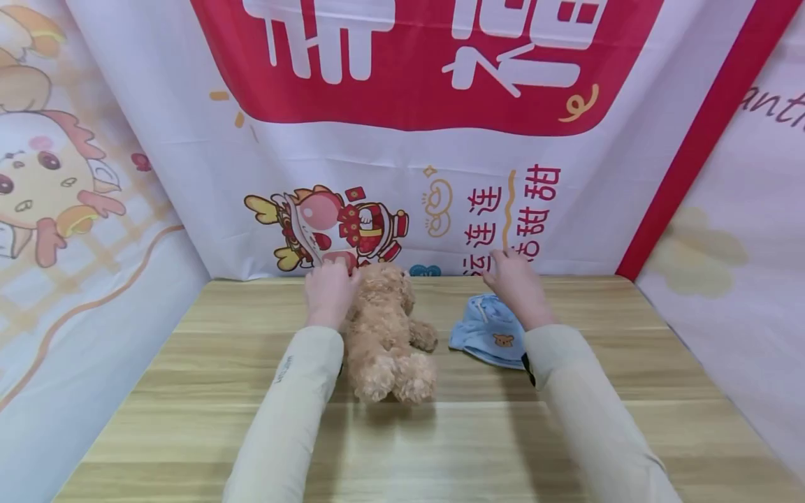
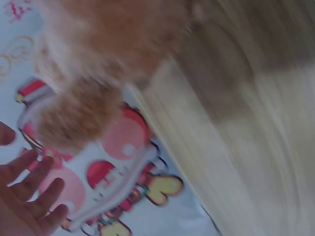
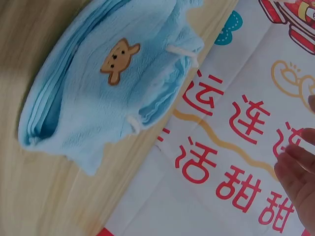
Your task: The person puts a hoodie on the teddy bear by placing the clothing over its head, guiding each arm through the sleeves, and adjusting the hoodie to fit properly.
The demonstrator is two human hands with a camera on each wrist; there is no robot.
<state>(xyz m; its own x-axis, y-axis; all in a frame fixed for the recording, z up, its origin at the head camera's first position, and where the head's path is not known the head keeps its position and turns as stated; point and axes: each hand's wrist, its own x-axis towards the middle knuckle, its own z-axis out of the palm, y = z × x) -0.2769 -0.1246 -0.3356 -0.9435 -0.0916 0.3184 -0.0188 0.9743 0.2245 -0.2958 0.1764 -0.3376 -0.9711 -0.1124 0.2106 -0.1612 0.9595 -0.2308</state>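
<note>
A curly light-brown plush toy animal (image 1: 380, 328) lies on the wooden table with its back toward the head camera. My left hand (image 1: 330, 293) is close beside its upper end; the left wrist view shows the fingers (image 2: 39, 196) spread, apart from the fuzzy limb or ear (image 2: 78, 115). To the right lies a small light-blue cloth garment (image 1: 487, 332) with a bear patch and white cords, its layers folded in the right wrist view. Above its far side hovers my right hand (image 1: 517, 286), with relaxed fingers (image 3: 295, 167) and nothing in them.
The table (image 1: 264, 419) meets a white hanging cloth (image 1: 189, 175) printed with red characters and a cartoon dragon at its far edge. Printed cloth walls stand at the left (image 1: 63, 175) and right (image 1: 742, 293) sides.
</note>
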